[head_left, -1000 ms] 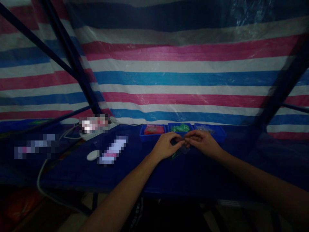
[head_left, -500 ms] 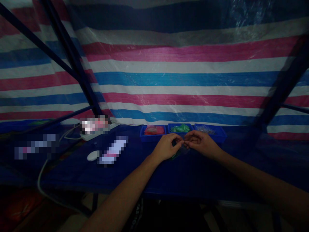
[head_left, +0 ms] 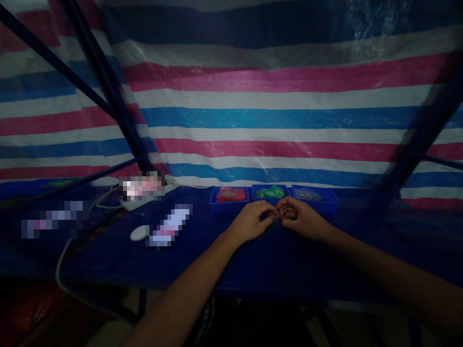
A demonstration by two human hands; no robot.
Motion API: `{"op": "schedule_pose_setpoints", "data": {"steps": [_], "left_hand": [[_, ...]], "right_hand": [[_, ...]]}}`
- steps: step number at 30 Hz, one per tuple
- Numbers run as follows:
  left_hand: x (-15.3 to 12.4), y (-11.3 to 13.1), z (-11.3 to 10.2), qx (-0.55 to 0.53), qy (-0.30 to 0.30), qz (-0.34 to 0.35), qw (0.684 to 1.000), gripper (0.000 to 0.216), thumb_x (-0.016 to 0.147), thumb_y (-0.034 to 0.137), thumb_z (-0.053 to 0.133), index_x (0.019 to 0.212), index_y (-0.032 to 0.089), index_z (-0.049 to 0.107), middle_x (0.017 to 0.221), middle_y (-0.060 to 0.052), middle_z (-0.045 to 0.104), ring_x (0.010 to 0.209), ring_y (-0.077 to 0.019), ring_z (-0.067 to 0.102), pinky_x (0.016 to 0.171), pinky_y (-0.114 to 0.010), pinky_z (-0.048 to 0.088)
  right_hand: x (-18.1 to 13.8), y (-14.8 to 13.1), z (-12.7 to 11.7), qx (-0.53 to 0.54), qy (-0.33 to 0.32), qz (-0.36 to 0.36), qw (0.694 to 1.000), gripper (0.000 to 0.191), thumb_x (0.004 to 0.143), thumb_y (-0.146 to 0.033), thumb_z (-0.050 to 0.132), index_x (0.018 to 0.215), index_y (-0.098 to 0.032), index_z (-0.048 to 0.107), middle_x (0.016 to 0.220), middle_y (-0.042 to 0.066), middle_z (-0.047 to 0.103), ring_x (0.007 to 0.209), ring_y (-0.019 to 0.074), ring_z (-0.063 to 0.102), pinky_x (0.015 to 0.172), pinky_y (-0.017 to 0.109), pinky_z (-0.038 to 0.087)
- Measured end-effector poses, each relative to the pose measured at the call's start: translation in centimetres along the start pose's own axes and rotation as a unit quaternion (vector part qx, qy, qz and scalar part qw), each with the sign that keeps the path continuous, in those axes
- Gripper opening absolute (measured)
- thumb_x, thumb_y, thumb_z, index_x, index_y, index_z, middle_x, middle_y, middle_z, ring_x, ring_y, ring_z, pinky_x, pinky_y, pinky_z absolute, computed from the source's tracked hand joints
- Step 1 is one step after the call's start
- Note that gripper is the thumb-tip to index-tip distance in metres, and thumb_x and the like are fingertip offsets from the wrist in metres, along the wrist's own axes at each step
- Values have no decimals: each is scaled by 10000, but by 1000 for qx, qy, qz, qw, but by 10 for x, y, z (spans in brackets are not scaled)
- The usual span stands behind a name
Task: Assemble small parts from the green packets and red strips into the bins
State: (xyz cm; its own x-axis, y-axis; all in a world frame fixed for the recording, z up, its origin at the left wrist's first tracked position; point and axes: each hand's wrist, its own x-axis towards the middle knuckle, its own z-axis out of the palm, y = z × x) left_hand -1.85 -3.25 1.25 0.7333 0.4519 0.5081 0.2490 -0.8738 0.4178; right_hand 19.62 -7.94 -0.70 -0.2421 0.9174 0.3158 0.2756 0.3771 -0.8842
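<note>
Over the blue table, both my hands meet fingertip to fingertip in front of the small bins. My left hand (head_left: 251, 221) is closed in a pinch, thumb against the fingers. Opposite it, my right hand (head_left: 302, 218) pinches too, its fingers curled. Between and just under the fingertips is a small see-through plastic piece (head_left: 277, 222), dim and mostly hidden. Something dark green (head_left: 263, 234) shows faintly below my left hand; I cannot tell whether it is held or lying on the table.
Three blue bins stand in a row: one with red packets (head_left: 231, 194), one with green plastic pieces (head_left: 270, 192), one with clear plastic pieces (head_left: 307, 194). Leftward lie a white round disc (head_left: 139, 233), a blurred-out phone-like object (head_left: 170, 225) and a white power strip (head_left: 150, 196). Striped sheeting hangs behind.
My right hand has turned slightly and its fingers are curled more. The left fingertips have shifted a little, and less of the see-through and green material shows beneath the hands.
</note>
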Motion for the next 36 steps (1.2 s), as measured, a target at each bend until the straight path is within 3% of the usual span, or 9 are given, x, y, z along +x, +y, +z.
{"op": "schedule_pose_setpoints", "data": {"steps": [12,23,27,36], "left_hand": [[1,6,-2,26,4,9,1000,138,923,183,613,1038,191,689,999,-60,713,977,-207,664,906,-356,517],[1,2,-1,19,46,-18,999,115,918,198,611,1005,180,685,961,-50,717,924,-195,661,864,-337,511],[2,2,1,14,40,-26,999,108,920,228,617,990,180,685,950,-49,720,907,-195,665,849,-337,516],[1,5,0,34,23,-12,999,90,903,202,626,968,182,684,932,-46,714,910,-198,659,833,-323,504]], "right_hand": [[0,1,-1,-1,-1,-38,999,291,795,-147,667,1067,-231,605,883,-12,600,812,154,610,781,301,516],[3,9,-7,67,22,-1,997,323,825,-372,784,1099,-247,666,1058,35,723,1028,212,704,980,383,541],[3,7,-7,35,15,-9,999,305,861,-391,730,1125,-252,665,991,32,727,993,224,706,933,399,555],[1,-1,-4,-58,26,-68,996,103,872,-315,692,914,-235,643,915,23,663,900,211,656,883,379,529]]}}
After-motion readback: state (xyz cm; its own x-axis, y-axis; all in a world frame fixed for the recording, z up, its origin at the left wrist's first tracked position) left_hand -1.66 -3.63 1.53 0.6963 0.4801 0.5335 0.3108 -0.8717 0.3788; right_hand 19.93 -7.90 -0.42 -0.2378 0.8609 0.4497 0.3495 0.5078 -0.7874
